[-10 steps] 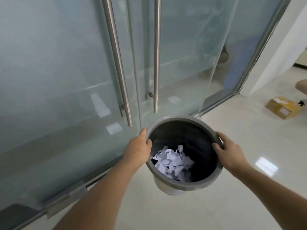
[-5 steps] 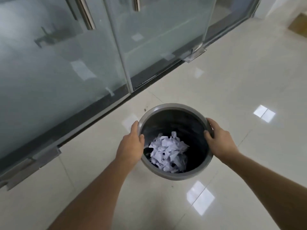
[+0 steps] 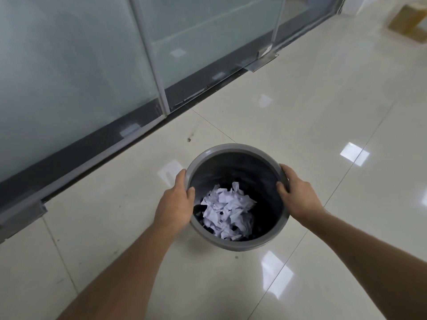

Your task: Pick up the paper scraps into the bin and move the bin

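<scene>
Bin [image 3: 233,244] between both my hands, round, grey rim, dark inside, seen from above over pale glossy floor tiles [image 3: 323,112]. Whether its base touches the floor I cannot tell; the bottom is hidden by the bin itself. Left hand [image 3: 176,204] clasps the left side of the rim, thumb hooked over the edge into the bin, fingers down the outside wall. Right hand [image 3: 298,196] clasps the right side of the rim likewise, thumb inside, palm against the outer wall. Both grips are clenched on the rim. Paper scraps [image 3: 227,212], white and crumpled, lie heaped at the bottom of the bin, slightly toward the near side. Both forearms bare, reaching forward from the lower corners of the view. Frosted glass doors [image 3: 80,65] with a dark bottom band run diagonally across the upper left, near the bin but apart from it. Metal floor fitting [image 3: 261,62] sits at the foot of the glass further along. Cardboard box [image 3: 409,21] rests on the floor at the far upper right, well apart. Ceiling light reflections show on the tiles.
</scene>
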Action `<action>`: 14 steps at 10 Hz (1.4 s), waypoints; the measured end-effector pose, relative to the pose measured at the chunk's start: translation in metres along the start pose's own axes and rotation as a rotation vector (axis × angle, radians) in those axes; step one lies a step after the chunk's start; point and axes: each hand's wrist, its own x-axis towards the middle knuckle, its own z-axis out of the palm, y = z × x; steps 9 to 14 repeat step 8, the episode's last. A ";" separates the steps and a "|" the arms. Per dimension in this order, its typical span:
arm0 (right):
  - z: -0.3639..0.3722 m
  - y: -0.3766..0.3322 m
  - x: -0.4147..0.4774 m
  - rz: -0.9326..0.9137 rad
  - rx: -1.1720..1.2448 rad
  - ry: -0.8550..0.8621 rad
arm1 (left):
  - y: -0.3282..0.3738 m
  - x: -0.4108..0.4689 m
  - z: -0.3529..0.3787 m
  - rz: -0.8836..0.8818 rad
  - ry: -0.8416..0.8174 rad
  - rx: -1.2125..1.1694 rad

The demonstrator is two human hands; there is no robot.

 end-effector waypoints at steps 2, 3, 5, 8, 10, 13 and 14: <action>0.012 0.004 -0.003 -0.037 -0.005 -0.019 | -0.015 -0.005 0.011 -0.010 -0.004 0.012; 0.017 0.008 -0.002 -0.039 -0.038 -0.042 | -0.022 -0.008 0.017 -0.024 -0.014 0.033; 0.025 0.018 -0.001 -0.031 -0.055 -0.033 | -0.022 -0.007 0.029 -0.027 0.012 0.023; 0.011 0.023 0.010 0.028 -0.140 -0.055 | -0.017 -0.010 0.018 -0.054 0.000 0.074; 0.011 0.023 0.010 0.028 -0.140 -0.055 | -0.017 -0.010 0.018 -0.054 0.000 0.074; 0.011 0.023 0.010 0.028 -0.140 -0.055 | -0.017 -0.010 0.018 -0.054 0.000 0.074; 0.011 0.023 0.010 0.028 -0.140 -0.055 | -0.017 -0.010 0.018 -0.054 0.000 0.074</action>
